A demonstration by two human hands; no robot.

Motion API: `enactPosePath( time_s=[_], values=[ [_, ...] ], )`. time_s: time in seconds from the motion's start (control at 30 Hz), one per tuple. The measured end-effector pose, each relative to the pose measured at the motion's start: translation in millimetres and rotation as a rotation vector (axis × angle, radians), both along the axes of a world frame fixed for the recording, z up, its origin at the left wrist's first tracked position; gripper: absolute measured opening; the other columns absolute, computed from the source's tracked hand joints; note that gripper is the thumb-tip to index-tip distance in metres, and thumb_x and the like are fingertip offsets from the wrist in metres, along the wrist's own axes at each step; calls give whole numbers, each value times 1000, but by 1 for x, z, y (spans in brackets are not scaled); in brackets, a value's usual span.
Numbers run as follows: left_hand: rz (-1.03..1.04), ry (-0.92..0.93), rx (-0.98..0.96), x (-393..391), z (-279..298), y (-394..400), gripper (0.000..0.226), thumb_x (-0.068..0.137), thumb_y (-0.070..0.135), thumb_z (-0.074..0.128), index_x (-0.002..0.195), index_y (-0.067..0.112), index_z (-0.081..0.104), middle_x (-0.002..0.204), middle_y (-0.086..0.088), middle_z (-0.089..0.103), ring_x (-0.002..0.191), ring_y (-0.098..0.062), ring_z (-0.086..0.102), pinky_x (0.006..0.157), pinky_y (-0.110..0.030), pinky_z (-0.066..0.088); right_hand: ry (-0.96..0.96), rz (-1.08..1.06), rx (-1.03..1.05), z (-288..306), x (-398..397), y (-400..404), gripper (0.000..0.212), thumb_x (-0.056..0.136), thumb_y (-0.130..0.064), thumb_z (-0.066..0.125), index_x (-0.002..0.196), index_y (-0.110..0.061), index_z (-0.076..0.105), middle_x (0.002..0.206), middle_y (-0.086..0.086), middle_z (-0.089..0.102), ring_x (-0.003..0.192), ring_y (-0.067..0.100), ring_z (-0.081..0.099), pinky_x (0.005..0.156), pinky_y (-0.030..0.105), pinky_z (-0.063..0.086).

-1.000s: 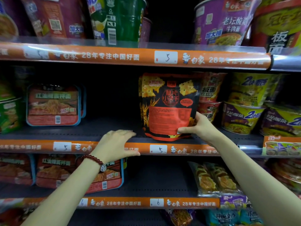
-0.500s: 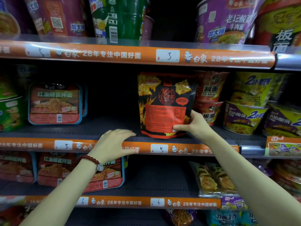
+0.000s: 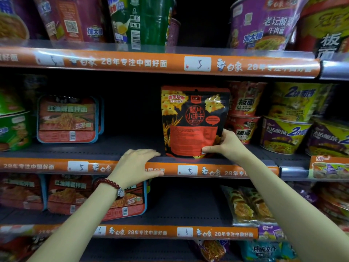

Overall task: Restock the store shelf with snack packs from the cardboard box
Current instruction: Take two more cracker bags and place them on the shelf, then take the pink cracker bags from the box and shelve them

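Note:
A black and red cracker snack pack (image 3: 192,120) stands upright on the middle shelf (image 3: 117,148), close to the front edge. My right hand (image 3: 224,146) grips its lower right corner, thumb across the front. My left hand (image 3: 136,165) rests on the shelf's orange front rail (image 3: 47,166), fingers over the top and thumb under it, just left of the pack. A dark bead bracelet circles that wrist. The cardboard box is out of view.
Red noodle bowls (image 3: 243,114) stand stacked right of the pack, yellow and purple bowls (image 3: 289,120) beyond them. A flat red noodle tray (image 3: 67,119) leans at the left. Dark bare shelf lies between the tray and the pack. Cups crowd the top shelf; trays and cookie packs (image 3: 247,205) fill the lower one.
The pack has been pushed a little further back and straighter on the shelf, with my right hand still on its corner. My left hand has stayed on the rail.

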State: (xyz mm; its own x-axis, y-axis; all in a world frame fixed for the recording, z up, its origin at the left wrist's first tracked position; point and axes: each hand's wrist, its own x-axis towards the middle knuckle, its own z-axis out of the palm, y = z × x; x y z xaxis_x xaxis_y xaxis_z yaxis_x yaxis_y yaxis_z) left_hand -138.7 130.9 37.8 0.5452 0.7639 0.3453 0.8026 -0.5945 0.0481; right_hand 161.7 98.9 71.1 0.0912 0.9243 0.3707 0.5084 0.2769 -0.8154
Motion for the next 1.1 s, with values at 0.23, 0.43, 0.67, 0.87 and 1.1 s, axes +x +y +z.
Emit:
enactPosePath(
  time_s=[0.23,0.43,0.67,0.87,1.1],
  values=[
    [2,13,-23,3,5,-6,72,77,71,48,137,33,42,143,12,44,132,-9,40,107,-35,30,-4,-75,-20,-3,-1,-11,71,54,-38,90,116,-28,57,108,-5,71,103,16,66,98,43,50],
    [60,-16,47,24,18,-29,41,85,48,57,121,30,54,116,8,60,109,-15,55,85,-33,48,-272,-249,28,-6,10,-34,55,73,-27,83,121,-14,60,90,0,71,87,16,66,81,28,51],
    [-50,-34,140,93,25,-62,20,87,33,56,104,25,62,102,4,63,100,-21,58,77,-35,49,-638,-205,104,-24,49,-72,32,75,-16,77,106,-14,70,103,4,72,98,22,67,88,34,51],
    [-232,52,103,202,11,-101,24,88,34,55,106,20,63,105,-3,63,104,-25,57,79,-36,48,-835,-180,52,-47,101,-127,47,82,-15,71,128,-14,59,137,6,53,130,25,43,105,36,36],
    [-454,145,-4,340,-26,-159,21,89,30,56,104,18,65,102,-5,66,98,-26,60,75,-35,48,-770,-348,-169,-97,204,-218,32,83,-19,67,115,-17,63,104,5,64,99,25,60,77,37,52]
  ],
)
